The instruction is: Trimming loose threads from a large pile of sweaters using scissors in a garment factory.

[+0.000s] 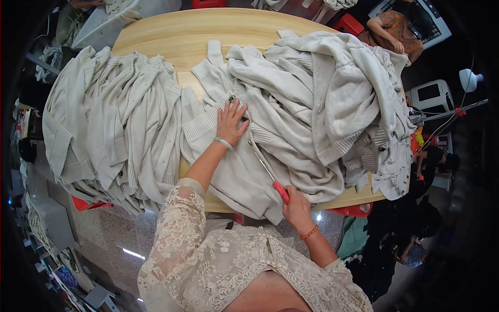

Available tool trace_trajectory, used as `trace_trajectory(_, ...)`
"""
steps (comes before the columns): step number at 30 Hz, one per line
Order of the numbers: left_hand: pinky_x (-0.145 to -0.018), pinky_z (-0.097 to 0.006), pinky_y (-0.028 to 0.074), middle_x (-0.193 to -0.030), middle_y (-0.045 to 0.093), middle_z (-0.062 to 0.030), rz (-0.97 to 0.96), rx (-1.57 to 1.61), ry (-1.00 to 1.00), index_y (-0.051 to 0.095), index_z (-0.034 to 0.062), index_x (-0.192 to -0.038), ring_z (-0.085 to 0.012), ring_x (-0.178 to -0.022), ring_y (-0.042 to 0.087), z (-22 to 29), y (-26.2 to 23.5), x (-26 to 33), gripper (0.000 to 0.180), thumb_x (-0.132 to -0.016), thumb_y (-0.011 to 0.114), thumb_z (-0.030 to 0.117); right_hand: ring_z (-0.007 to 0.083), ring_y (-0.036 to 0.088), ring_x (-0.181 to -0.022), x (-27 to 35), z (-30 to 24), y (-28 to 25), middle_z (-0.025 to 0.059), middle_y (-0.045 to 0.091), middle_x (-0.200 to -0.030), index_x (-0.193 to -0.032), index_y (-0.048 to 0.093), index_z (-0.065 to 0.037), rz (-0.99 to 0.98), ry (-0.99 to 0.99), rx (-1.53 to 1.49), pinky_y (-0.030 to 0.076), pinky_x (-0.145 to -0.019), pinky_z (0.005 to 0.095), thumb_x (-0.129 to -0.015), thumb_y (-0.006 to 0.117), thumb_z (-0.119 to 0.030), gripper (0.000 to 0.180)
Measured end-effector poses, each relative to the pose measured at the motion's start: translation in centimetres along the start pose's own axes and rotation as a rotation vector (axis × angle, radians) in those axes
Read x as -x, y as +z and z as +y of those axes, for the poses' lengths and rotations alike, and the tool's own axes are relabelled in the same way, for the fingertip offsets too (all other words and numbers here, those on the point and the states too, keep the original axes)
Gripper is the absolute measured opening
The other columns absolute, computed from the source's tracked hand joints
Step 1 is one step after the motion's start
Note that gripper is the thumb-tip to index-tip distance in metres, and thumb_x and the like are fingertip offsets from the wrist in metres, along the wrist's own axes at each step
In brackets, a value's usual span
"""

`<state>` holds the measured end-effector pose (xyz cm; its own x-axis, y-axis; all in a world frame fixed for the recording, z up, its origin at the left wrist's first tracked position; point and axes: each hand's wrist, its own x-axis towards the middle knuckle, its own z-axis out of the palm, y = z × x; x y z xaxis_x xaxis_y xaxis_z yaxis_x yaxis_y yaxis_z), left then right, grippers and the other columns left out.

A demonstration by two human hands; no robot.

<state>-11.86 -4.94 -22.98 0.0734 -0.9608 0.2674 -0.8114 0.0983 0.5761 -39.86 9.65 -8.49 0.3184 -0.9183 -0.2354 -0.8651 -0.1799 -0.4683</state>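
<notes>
A pale cream knitted cardigan (228,171) lies before me on the table, its ribbed edge and dark buttons facing up. My left hand (232,122) rests on it with the fingers stretched out, close to a button (232,99). In my right hand (298,211) is a red-handled tool (281,192) with a long, thin metal shaft. The shaft slants away to the left, and its far end meets the knit near the button edge, just beyond my left hand. What shape the tip has is too small to tell.
A row of overlapping cream cardigans (114,119) covers the left of the wooden table (208,25). A higher heap of cardigans (343,99) fills the right side. Red stools (353,209) stand at the table's edges. Another person (395,34) is at the far right corner.
</notes>
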Motion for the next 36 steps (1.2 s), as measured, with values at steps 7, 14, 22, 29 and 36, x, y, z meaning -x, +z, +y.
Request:
trace_trajectory(7,-0.113,-0.057,0.011,-0.154,0.027,-0.0075,-0.012,-0.037,0.044,0.042,0.0234,-0.142,-0.0376,-0.142,0.020,-0.6,-0.3,-0.1,0.058,-0.088,0.059,0.033,0.0421,0.063,-0.076,-9.3,-5.3,-0.4,0.0222,0.064,-0.079,-0.104,0.052,-0.005,-0.049,0.028,-0.011,0.047,-0.068,0.0513,-0.087,0.059,-0.019,0.022)
trace_trajectory(14,-0.113,-0.056,0.011,-0.154,0.026,-0.0073,-0.024,-0.041,0.031,0.044,0.0224,-0.141,-0.0370,-0.142,0.019,-0.6,-0.3,0.2,0.055,-0.089,0.056,0.034,0.0418,0.064,-0.075,-12.8,-6.5,-1.1,0.0227,0.065,-0.076,-0.098,0.052,-0.003,-0.054,-0.034,0.063,0.048,-0.068,0.0519,-0.087,0.058,-0.020,0.021)
trace_trajectory(22,-0.114,-0.055,0.010,-0.154,0.024,-0.0158,0.016,-0.039,-0.028,0.032,0.0050,-0.145,-0.0366,-0.143,0.018,2.9,0.7,2.8,0.061,-0.088,0.050,0.017,0.0433,0.062,-0.075,-7.3,-5.6,-2.3,0.0217,0.064,-0.075,-0.099,0.052,-0.005,-0.144,0.069,0.072,0.047,-0.067,0.0526,-0.086,0.060,-0.022,0.023)
trace_trajectory(29,-0.116,-0.052,0.009,-0.154,0.021,-0.0198,-0.010,0.041,-0.011,0.026,-0.0032,-0.145,-0.0361,-0.143,0.017,5.6,1.4,5.8,0.065,-0.086,0.049,0.014,0.0424,0.062,-0.071,-5.1,-2.8,-3.0,0.0219,0.063,-0.072,-0.097,0.052,-0.005,-0.163,0.016,0.107,0.047,-0.065,0.0519,-0.085,0.062,-0.022,0.023)
trace_trajectory(36,-0.116,-0.052,0.005,-0.156,0.015,-0.0171,-0.033,-0.070,-0.043,0.024,-0.0028,-0.146,-0.0355,-0.145,0.010,5.4,2.4,5.8,0.077,-0.074,0.050,0.010,0.0420,0.063,-0.073,-3.2,-2.7,-3.3,0.0226,0.062,-0.072,-0.098,0.051,-0.004,-0.156,0.069,0.052,0.047,-0.065,0.0510,-0.087,0.061,-0.022,0.022)
